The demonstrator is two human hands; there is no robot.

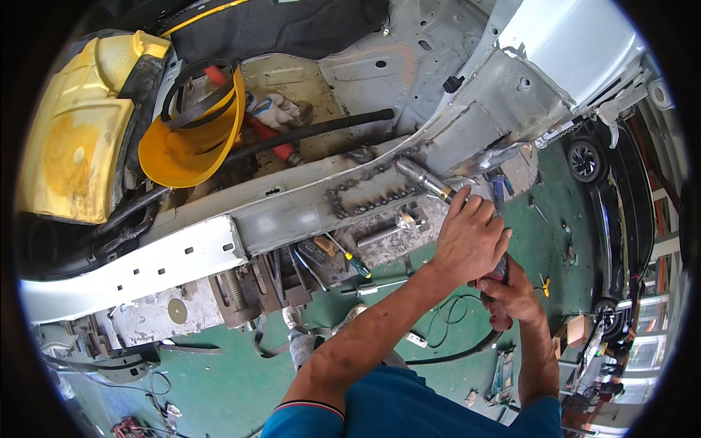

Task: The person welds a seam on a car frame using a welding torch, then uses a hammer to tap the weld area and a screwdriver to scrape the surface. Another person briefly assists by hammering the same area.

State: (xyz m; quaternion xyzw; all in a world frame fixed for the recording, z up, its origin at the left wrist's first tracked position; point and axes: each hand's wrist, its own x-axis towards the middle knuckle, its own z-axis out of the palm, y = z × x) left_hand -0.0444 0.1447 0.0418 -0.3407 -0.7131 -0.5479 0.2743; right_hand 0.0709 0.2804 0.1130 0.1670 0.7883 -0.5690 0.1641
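My left hand [473, 235] is wrapped around the metal body of a long-nosed air tool, which looks like a belt sander [423, 177]. Lower down, my right hand [513, 290] grips its red rear end [499, 315], close to the black air hose [467, 355]. The tool's tip rests on or just over the bare grey metal sill [292, 225] of a car body; contact is hard to tell. Rows of dark weld spots [369, 191] run along the sill to the left of the tip. My fingers hide the middle of the tool.
Inside the car body lie a yellow welding helmet [191, 157], a black bar [328, 130] and a white glove [277, 111]. Below the sill, a bench frame [157, 321] carries a screwdriver [358, 265] and several other tools. Hoses cross the green floor [234, 379]; a black car [621, 204] stands at right.
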